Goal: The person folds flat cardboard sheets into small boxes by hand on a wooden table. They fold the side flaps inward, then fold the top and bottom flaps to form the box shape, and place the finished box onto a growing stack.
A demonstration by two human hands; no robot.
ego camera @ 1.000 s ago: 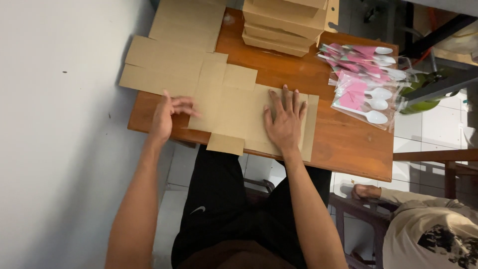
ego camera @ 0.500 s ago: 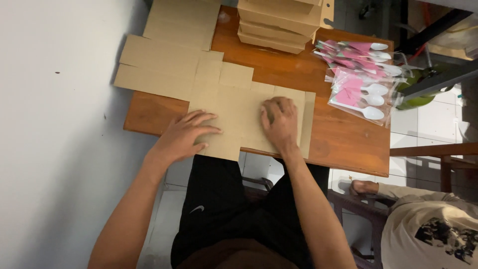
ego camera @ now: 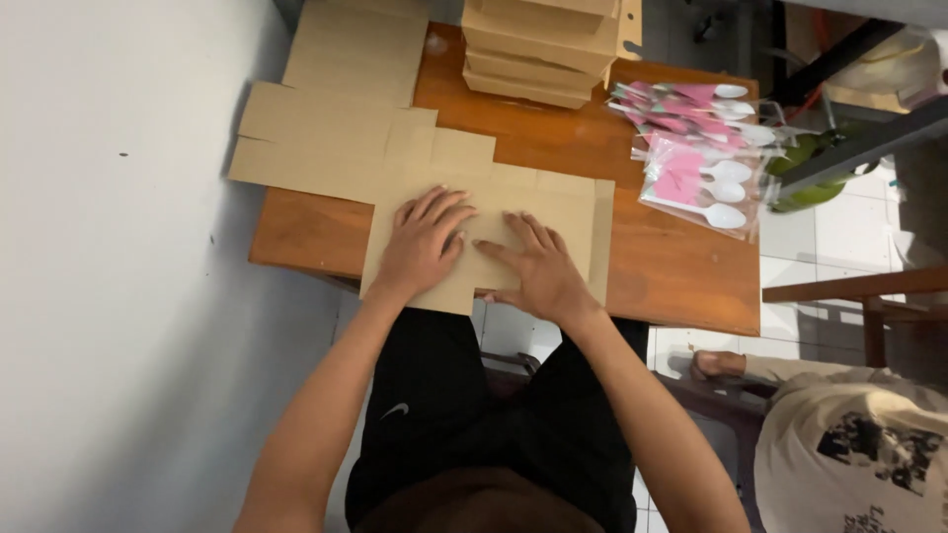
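White wall runs along my left, and a small wooden table (ego camera: 671, 271) stands in front of my lap. Nearest me, both my hands lie palm down on a flat, unfolded cardboard blank (ego camera: 563, 202) at the table's near edge, one flap hanging past that edge. My left hand (ego camera: 423, 242) is spread open, fingers splayed, pressing the cardboard without gripping it. My right hand (ego camera: 538, 266) lies just beside it, also open and flat, fingers pointing left toward the other hand. Beyond the blank, more flat cardboard (ego camera: 326, 138) spreads toward the wall and overhangs the table's left side. Farther back sits a stack of folded boxes (ego camera: 538, 54). To its right lie clear packets of white plastic spoons with pink napkins (ego camera: 701, 148). Another person (ego camera: 849, 444) in a pale printed shirt sits low at my right.
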